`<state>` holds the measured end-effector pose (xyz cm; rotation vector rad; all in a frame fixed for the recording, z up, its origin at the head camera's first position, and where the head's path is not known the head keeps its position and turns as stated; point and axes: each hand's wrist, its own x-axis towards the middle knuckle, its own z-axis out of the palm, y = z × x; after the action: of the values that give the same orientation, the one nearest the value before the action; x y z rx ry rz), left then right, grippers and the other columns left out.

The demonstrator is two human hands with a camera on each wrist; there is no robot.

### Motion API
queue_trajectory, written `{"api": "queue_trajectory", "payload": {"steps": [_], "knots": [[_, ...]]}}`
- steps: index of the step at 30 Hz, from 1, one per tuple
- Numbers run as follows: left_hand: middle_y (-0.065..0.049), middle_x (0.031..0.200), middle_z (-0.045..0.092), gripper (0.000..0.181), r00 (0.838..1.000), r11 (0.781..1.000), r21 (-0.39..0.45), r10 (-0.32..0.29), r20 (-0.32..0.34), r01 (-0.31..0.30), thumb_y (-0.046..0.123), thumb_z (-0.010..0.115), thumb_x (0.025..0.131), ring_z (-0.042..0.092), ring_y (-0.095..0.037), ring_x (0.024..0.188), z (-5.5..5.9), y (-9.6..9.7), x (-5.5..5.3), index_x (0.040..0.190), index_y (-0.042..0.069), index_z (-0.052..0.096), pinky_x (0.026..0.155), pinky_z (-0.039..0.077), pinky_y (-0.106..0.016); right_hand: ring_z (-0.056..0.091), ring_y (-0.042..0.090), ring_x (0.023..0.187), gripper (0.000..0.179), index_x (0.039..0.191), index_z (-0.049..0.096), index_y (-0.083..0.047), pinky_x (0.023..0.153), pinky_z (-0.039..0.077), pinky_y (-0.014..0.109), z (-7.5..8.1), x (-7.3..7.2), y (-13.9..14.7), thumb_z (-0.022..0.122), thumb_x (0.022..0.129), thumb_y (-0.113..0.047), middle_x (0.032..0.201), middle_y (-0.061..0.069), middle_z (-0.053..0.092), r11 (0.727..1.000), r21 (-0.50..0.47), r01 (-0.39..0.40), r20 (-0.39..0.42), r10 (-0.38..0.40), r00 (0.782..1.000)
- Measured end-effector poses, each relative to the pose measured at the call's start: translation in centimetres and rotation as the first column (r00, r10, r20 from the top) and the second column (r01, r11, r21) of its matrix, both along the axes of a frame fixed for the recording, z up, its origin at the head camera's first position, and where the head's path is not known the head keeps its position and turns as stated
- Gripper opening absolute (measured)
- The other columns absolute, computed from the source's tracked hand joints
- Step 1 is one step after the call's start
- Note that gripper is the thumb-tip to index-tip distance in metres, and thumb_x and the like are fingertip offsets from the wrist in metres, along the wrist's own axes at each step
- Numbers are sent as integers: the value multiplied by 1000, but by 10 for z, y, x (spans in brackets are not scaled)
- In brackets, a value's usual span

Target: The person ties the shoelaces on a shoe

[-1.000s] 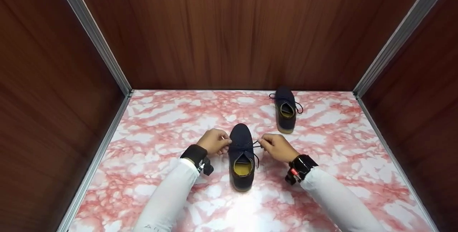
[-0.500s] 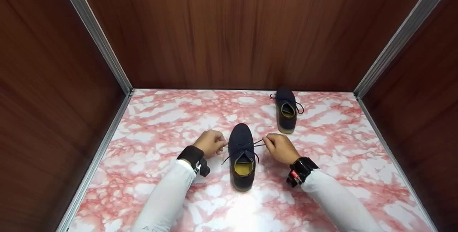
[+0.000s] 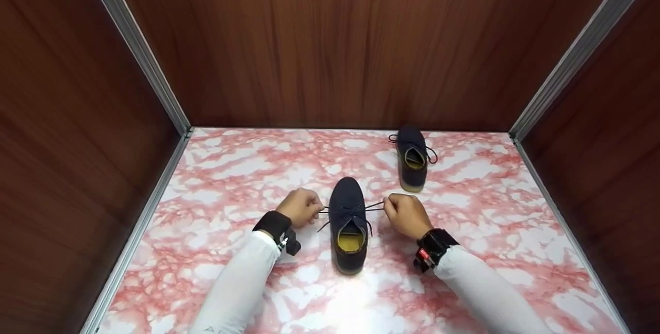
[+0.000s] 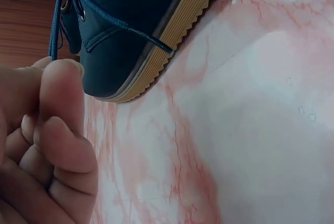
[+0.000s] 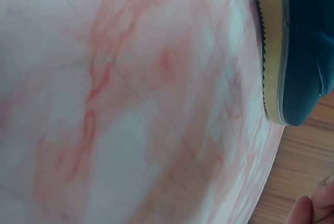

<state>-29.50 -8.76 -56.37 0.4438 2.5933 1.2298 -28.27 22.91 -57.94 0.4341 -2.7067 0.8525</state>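
A dark blue lace-up shoe (image 3: 346, 192) with a yellow insole stands on the table, toe pointing away from me. On its left side my left hand (image 3: 300, 208) pinches a loop of the shoelace (image 4: 54, 31) between thumb and forefinger. My right hand (image 3: 407, 215) grips another lace loop on the right, held out from the shoe. Both loops stretch sideways from a knot (image 3: 351, 212) over the tongue. Loose lace ends hang down on either side; one lies across the ridged tan sole (image 4: 156, 59) in the left wrist view. The right wrist view catches only a few fingertips (image 5: 308, 211).
A matching dark shoe (image 3: 412, 173), its laces tied in a bow, stands farther back on the right. Brown wood-grain panels (image 3: 330, 45) with grey metal edges enclose the red-and-white marbled table (image 3: 232, 169) at the back and sides.
Both hands have drawn apart, the left one moving left and the right one slightly right. The lace loops now show longer on each side. The shoe stays in place.
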Motion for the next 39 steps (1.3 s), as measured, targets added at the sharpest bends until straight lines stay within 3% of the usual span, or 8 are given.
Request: {"api": "queue_trajectory", "payload": {"steps": [7,14,33,39], "knots": [[9,61,62,23,998,999,-21,24,-60,-25,10,67,95,58,-5,51,-1,-2,0,72,11,66,50,44,-20,43,12,55,44,58,46,-17,56,37,32,1,-4,6,64,99,-13,57,-8,41,999,38,-7,-34,8,999],[8,59,62,25,998,1000,1,31,-58,-31,8,66,95,58,-5,50,-5,-7,2,70,12,64,50,45,-19,43,12,55,45,59,45,-17,56,39,31,-3,-4,6,63,100,-13,57,-7,41,999,32,-26,-22,27,999],[4,62,66,24,1000,999,28,30,6,-30,11,64,96,60,-5,50,-17,-11,7,72,11,65,48,46,-21,43,10,57,44,60,49,-18,57,38,28,-11,0,11,63,102,-14,58,-8,43,997,59,-53,50,50,998],[2,66,70,23,996,996,86,24,88,-32,12,64,99,64,-7,53,-21,-9,9,77,7,66,49,49,-20,43,9,56,44,62,48,-19,57,37,27,-13,3,13,61,105,-17,59,-11,40,996,51,-67,84,62,994]]}}
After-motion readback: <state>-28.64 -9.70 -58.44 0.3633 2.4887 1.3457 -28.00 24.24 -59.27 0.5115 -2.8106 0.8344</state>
